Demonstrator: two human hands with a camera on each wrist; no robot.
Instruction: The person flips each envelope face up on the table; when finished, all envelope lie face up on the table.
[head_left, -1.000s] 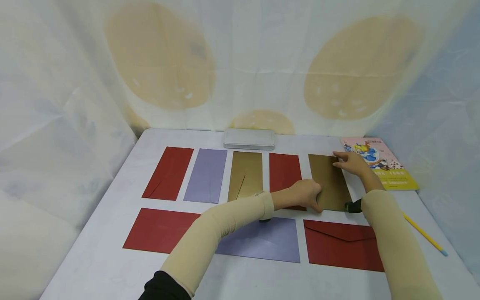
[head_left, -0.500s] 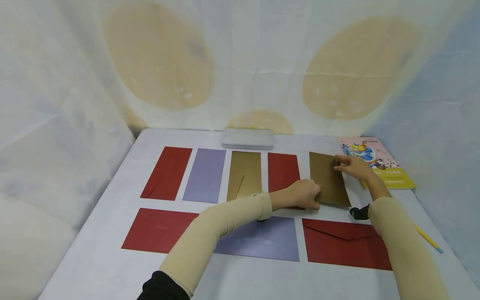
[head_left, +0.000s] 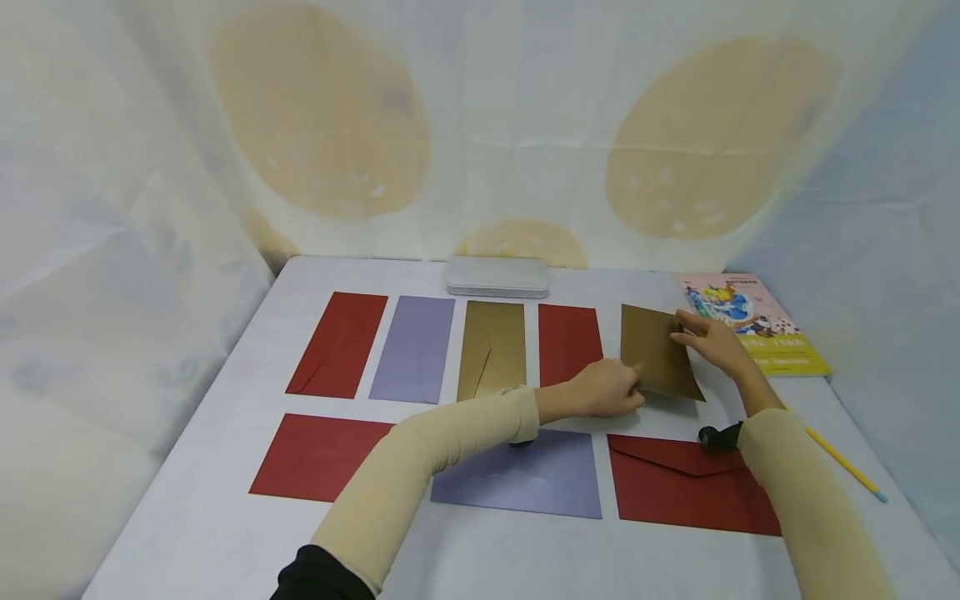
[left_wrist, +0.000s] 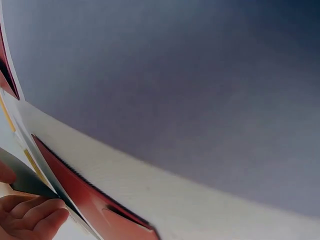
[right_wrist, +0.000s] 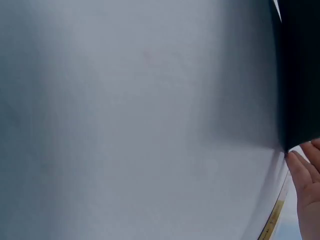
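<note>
A gold-brown envelope is between both hands at the right end of the back row, its near edge raised with a shadow on the table below. The left hand pinches its left edge; curled fingers show in the left wrist view, beside the envelope's dark side. At the far right edge, the right hand pinches the envelope between thumb and fingers. In the right wrist view the envelope looks dark, with the fingertips at its corner. The left hand partly covers a red envelope beside it.
A gold envelope, a lavender one and a red one continue the back row. Nearer lie a red envelope, a lavender one and a red one. Behind stands a tin; rightward are a book and pencil.
The gold-brown envelope's near edge has risen off the table and shifted away from the person. The right hand has moved slightly right with it, while the left hand keeps hold of the left edge.
</note>
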